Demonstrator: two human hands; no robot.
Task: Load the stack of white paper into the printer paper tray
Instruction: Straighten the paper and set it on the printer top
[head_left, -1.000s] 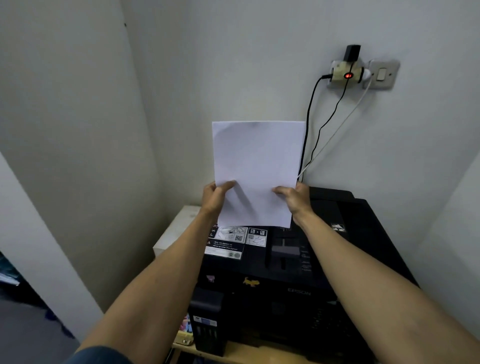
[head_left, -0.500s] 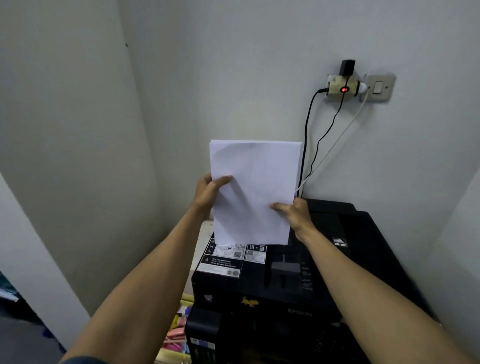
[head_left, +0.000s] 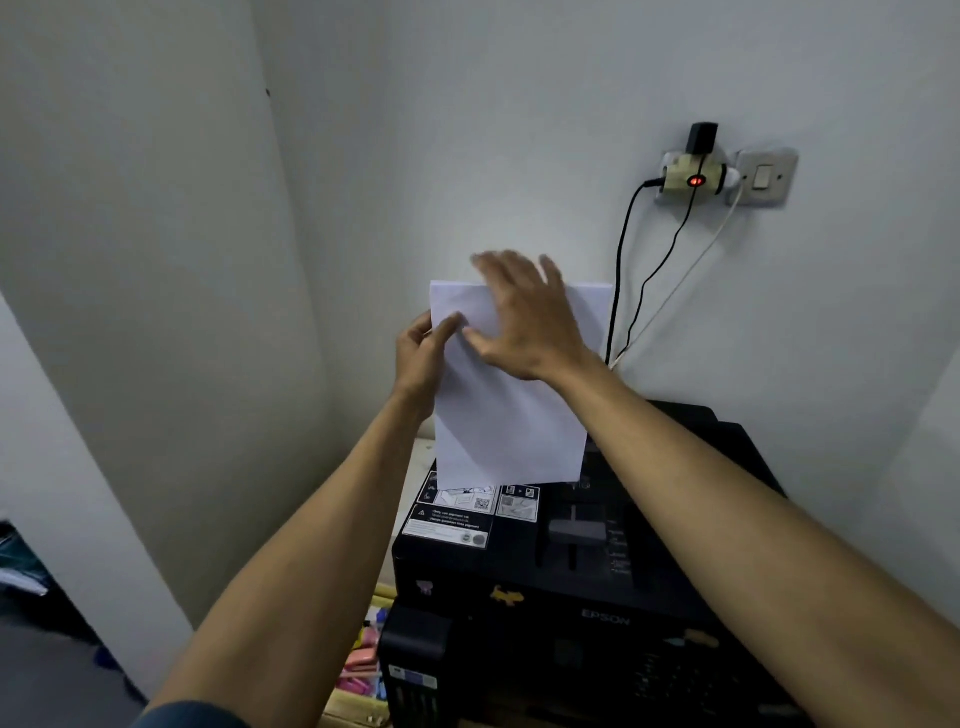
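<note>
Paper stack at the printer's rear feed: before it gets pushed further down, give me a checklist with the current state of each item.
1. Paper stack upright, bottom edge at the printer rear feed: ok.
2. Left hand has a grip on the stack's left edge: ok.
3. Right hand spread open over the sheet's upper part, ready to press: ok.
4. Bottom edge seated in the slot: cannot tell, hidden behind the printer top.
5. Edge guide set against the paper: cannot tell.
6. Cables clear of the stack's right edge: ok.
</note>
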